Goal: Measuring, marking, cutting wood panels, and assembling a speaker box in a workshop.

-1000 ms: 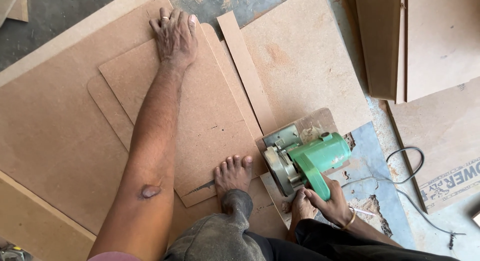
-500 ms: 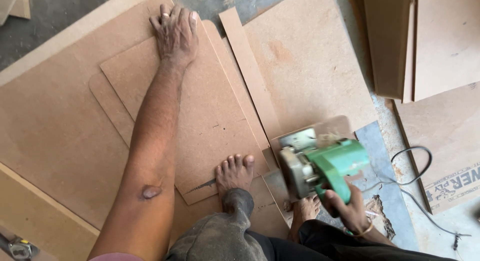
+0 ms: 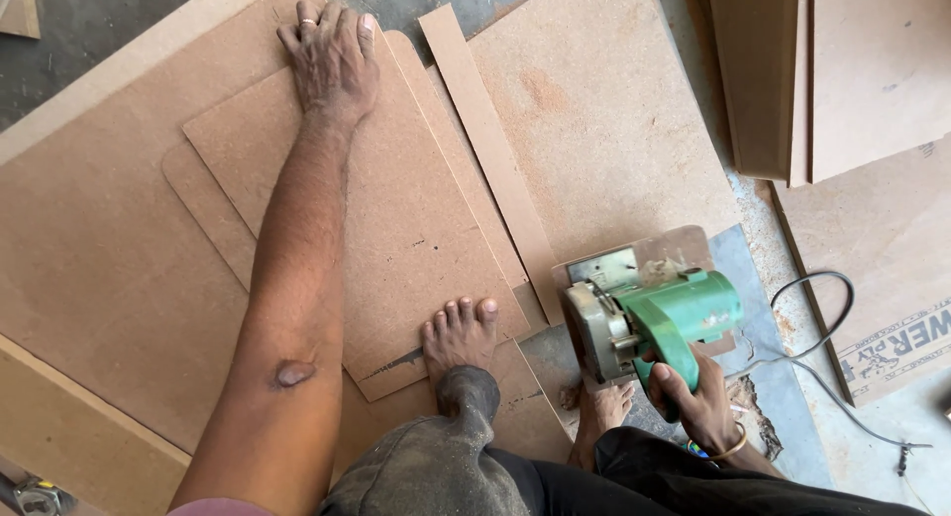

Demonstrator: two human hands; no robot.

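- Hands: left hand (image 3: 332, 55) lies flat with fingers spread, palm pressed on the top fibreboard sheet (image 3: 367, 209) at its far edge; right hand (image 3: 693, 397) is wrapped tight around the handle of the green circular saw (image 3: 649, 318).
- Saw position — just right of the sheet's near right corner, base plate resting on an offcut, blade side facing the sheet.
- Saw's long axis runs roughly across the view, handle end away from the sheet; power cord (image 3: 822, 308) trails off beyond it.
- Bare foot (image 3: 458, 333) pins the sheet's near edge, beside the saw.
- Narrow strip (image 3: 485, 140) lies along the sheet's right side, running away from the saw.
- Step, as judged: sheet held down, saw brought to the edge — the next move would call for squaring the blade to the cut line.
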